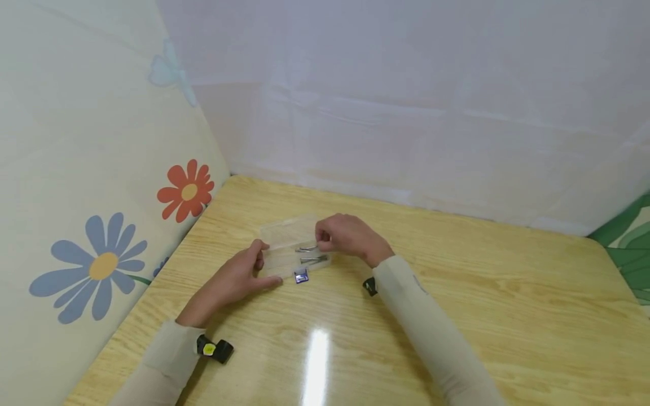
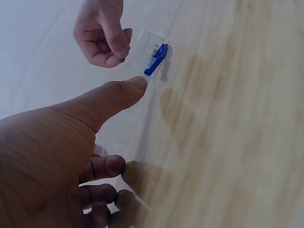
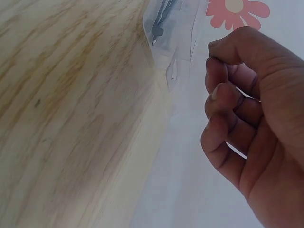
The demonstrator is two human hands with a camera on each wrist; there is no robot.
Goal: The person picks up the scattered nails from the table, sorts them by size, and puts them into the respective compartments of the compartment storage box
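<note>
A clear plastic case (image 1: pixel 281 256) lies on the table with its lid (image 1: pixel 289 230) raised at the back. My left hand (image 1: pixel 236 276) holds the case's left end, thumb along the front edge and fingers bent at the side. Two slim metal tools, the nearer one a drawing compass (image 1: pixel 313 260), lie inside; the farther metal tool (image 1: pixel 306 249) reaches toward my right hand. A blue latch (image 2: pixel 156 60) sits on the front edge. Above the right end is my right hand (image 1: pixel 347 234), fingers curled, thumb against the index finger; nothing shows between them in the right wrist view.
The wood-grain table (image 1: pixel 457 293) spreads around the case and carries a bright light reflection in front. A pale cloth wall (image 1: pixel 381 113) stands behind; a flower-printed cloth (image 1: pixel 76 169) stands at the left. Both wrists wear pale sleeves with black straps.
</note>
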